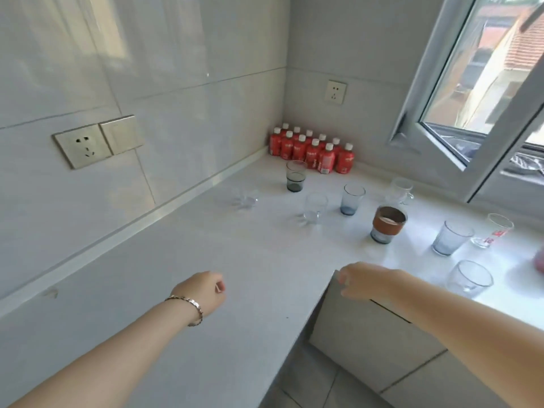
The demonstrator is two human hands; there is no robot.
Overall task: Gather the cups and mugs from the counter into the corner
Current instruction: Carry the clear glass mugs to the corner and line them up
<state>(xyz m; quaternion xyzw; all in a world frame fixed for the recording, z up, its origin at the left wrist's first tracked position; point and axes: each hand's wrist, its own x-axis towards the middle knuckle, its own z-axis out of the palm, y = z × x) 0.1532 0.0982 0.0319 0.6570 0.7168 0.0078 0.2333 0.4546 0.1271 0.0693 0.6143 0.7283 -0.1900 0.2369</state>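
Note:
Several glasses stand scattered on the white counter [206, 260]. A dark-tinted glass [295, 175] is nearest the corner, with a clear glass [315, 207], a blue-tinted glass [351, 199] and a clear mug [401, 191] behind them. A glass with a brown sleeve [388, 224] stands mid-right. Further right are a pale blue glass [450, 237], a glass with red print [493, 231] and a clear glass [468, 278]. A small clear dish-like glass [245, 198] sits near the wall. My left hand [203, 291] hovers curled and empty. My right hand [362, 282] hangs over the counter's inner corner, holding nothing.
A pack of red bottles [312, 148] fills the counter's far corner. Wall sockets [88, 145] sit on the left wall, another socket [335, 91] on the back wall. An open window [482, 83] swings in over the right counter. A pink object [540, 260] shows at the right edge.

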